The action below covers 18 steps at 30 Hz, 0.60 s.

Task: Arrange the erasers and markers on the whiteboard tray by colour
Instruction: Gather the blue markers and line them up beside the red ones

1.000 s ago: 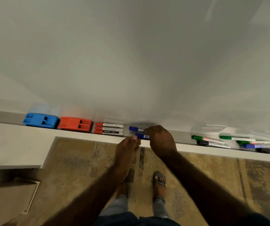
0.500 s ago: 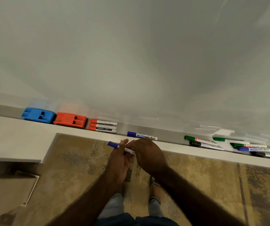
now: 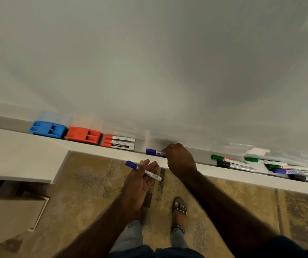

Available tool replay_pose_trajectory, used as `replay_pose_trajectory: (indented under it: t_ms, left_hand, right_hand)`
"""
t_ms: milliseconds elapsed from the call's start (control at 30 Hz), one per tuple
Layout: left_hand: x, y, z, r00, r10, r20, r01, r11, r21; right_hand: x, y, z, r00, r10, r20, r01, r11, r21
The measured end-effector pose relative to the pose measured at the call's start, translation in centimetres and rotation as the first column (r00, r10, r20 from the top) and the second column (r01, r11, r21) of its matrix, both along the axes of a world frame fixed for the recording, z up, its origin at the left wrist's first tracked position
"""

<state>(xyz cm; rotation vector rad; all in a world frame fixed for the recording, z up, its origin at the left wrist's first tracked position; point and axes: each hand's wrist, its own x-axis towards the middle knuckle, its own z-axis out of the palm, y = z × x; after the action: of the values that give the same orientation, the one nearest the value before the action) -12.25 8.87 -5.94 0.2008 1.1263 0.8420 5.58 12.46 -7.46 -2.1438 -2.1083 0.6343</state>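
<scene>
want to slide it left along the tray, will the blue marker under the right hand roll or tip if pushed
Its round barrel suggests the blue marker may roll if pushed sideways, though the whiteboard tray lip should probably stop it. Pushed endwise it likely slides, stiff and light. Lying flat, it cannot really tip.

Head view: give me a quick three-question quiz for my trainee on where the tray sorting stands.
1. True or false: the left hand holds a green marker.
2. What lies just right of the red eraser in the picture? A) three red markers B) a black marker C) a blue eraser
3. Fill in: the tray marker at the right hand has a ___ cap.

Key: 1 false, the held marker is blue-capped; 2 A; 3 blue.
</scene>
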Motion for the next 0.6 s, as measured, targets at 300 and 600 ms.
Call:
replay_pose_trajectory:
  t_ms: [300,600]
  left_hand:
    - [1.1,0.1,-0.4,1.0,-0.025,-0.015,0.025,1.0,-0.019]
    - [5.5,-0.8,-0.4,0.992,-0.128,-0.007,0.128,0.991,0.028]
  right_hand:
    - [0.3,-1.3,-0.4,0.996,-0.016,-0.093,0.022,0.997,0.07]
    - [1.4,-7.5,2.1,0.971,-0.053,-0.233,0.099,0.976,0.192]
